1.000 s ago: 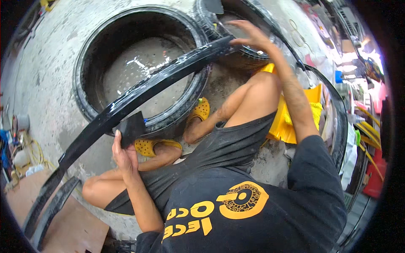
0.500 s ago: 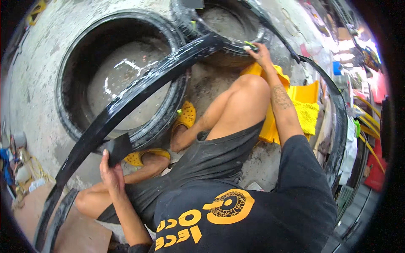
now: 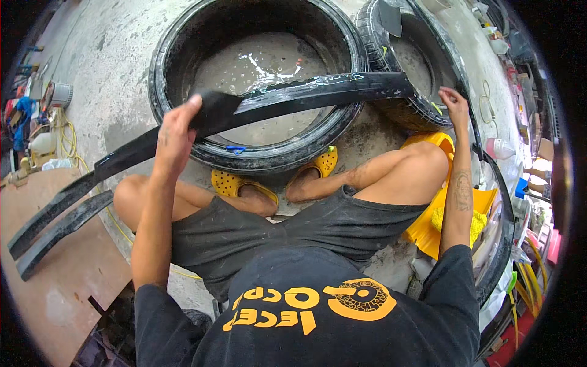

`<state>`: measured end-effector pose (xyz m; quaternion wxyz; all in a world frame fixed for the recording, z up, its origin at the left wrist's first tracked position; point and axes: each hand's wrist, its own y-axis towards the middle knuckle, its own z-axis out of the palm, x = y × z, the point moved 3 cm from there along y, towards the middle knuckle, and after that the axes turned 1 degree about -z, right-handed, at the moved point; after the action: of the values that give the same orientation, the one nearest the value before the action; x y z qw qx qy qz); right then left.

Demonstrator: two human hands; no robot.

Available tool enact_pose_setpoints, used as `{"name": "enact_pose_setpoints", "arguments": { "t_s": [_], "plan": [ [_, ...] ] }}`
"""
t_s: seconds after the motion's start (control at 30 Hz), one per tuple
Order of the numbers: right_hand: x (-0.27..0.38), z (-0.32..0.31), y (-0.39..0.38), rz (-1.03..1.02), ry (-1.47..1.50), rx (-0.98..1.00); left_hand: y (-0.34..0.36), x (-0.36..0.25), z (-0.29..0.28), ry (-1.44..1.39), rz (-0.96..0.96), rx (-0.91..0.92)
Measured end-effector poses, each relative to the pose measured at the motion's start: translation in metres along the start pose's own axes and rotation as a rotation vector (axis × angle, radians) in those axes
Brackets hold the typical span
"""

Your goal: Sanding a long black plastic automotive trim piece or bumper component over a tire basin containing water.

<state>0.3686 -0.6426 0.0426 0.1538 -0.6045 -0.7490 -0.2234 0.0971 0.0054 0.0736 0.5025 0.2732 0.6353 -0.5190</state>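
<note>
A long, curved black trim strip (image 3: 318, 92) with wet, whitish streaks lies across the front of a large black tire (image 3: 257, 160), its right end over a smaller tire (image 3: 382, 52). My left hand (image 3: 176, 136) grips a dark, flexible sheet (image 3: 217, 111), like sandpaper, over the strip's left part. Beside the smaller tire's right side is my right hand (image 3: 454, 105), raised with loosely bent fingers and nothing visible in them. A small yellow-green item (image 3: 436, 109) sits on that tire's tread near the hand. Another dark sheet (image 3: 389, 18) rests on its upper rim.
Shallow, bubbly water (image 3: 269, 73) lies inside the large tire. A blue scrap (image 3: 235, 149) is on its front wall. A yellow plastic piece (image 3: 422, 229) and cloth (image 3: 474, 226) lie by my right leg. Another curved black strip (image 3: 504, 208) stands at right; a brown board (image 3: 67, 244) lies at left.
My left hand has come up with the dark sheet to the trim strip. The right hand has come off the smaller tire's yellow-green item. My view has turned, shifting the tires rightward.
</note>
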Motion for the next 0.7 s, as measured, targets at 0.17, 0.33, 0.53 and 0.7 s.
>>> {"name": "enact_pose_setpoints", "arguments": {
  "t_s": [0.17, 0.33, 0.53, 0.7],
  "plan": [
    [0.191, 0.041, 0.011, -0.106, 0.139, 0.238, 0.024, 0.001, -0.003, -0.113, 0.112, -0.029],
    [0.336, 0.183, -0.047, -0.263, 0.327, 0.259, 0.04, 0.011, -0.01, -0.1, 0.091, 0.048],
    [0.353, 0.24, -0.062, -0.375, 0.119, 0.124, 0.018, 0.008, -0.025, -0.14, 0.15, 0.018],
    [0.348, 0.233, -0.068, -0.278, 0.182, 0.15, 0.014, 0.012, -0.042, -0.066, 0.099, -0.033]
  ]
}}
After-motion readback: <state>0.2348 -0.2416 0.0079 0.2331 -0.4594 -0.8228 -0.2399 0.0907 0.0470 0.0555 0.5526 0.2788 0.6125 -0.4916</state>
